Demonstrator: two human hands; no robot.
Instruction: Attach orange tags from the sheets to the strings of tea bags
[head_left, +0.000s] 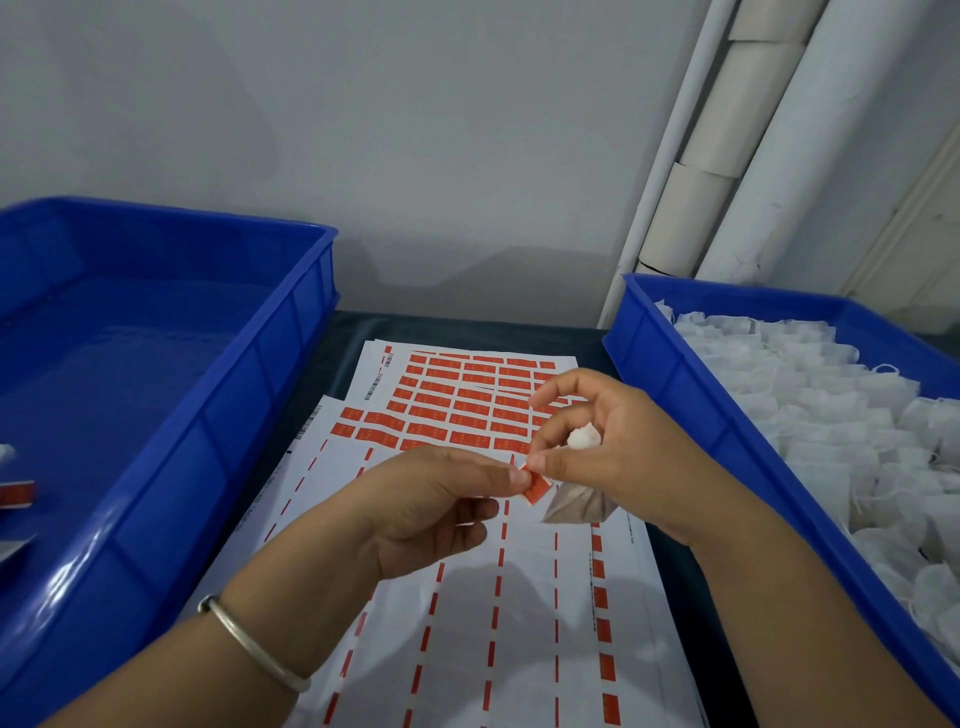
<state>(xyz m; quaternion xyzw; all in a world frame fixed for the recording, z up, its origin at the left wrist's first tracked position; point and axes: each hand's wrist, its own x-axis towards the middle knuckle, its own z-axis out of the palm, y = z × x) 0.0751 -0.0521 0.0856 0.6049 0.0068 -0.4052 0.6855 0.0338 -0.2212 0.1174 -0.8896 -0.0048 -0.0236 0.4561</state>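
An orange tag, a small glossy rectangle tilted on one corner, sits in mid-air above the sheets, pinched from both sides. The left hand grips its left edge between thumb and forefinger, the other fingers curled loosely beneath; a plain metal bangle circles that wrist. The right hand pinches the tag's upper right corner with thumb and a fingertip, its forefinger lifted free, and holds a crumpled white tea bag in its palm. Just below the tag hangs a grey-brown, pointed piece; what it is cannot be told.

At far left, a deep blue plastic crate with smooth, shiny walls holds a few items at its left edge, one showing an orange strip. In the middle, white paper sheets lie overlapped on a dark table: the near sheet is mostly peeled, leaving thin orange dashes, while the far one still carries rows of orange rectangles. On the right, a second blue crate is heaped with soft white mesh tea bags.
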